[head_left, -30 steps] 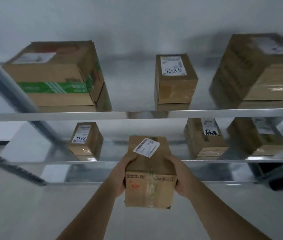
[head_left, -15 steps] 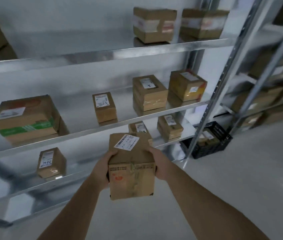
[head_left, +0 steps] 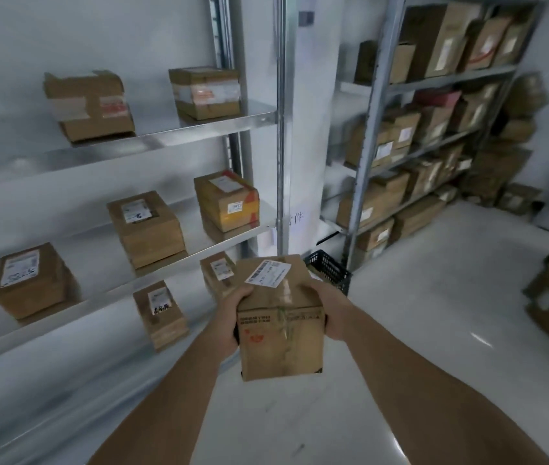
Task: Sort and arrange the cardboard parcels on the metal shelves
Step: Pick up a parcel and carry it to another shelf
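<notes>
Since a second ago our view has swung right along the racking, from facing the shelves square on to seeing their right end and a second rack beyond, while the small brown cardboard parcel with a white label on top (head_left: 279,317) has stayed clamped between our palms. Our left hand (head_left: 232,317) grips its left side with the thumb hooked over the top edge, and our right hand (head_left: 328,312) wraps the right side likewise; we judge this two-sided hold keeps the label up and readable while we look for its place. It hangs in the air near us, above the pale floor, just in front of the low shelf and touching none of it. Behind it to the left, the silver metal shelving (head_left: 179,135) carries spaced single boxes, labels mostly facing up, probably so each can be read at a glance: a brown box with handwriting on its label (head_left: 160,313) low down, a square brown box (head_left: 147,226) and a yellowish taped box (head_left: 227,203) on the middle level, two more on the top one. A black plastic crate (head_left: 328,268) sits on the floor by the upright. Far right, a grey rack (head_left: 434,146) is packed tight with cartons.
</notes>
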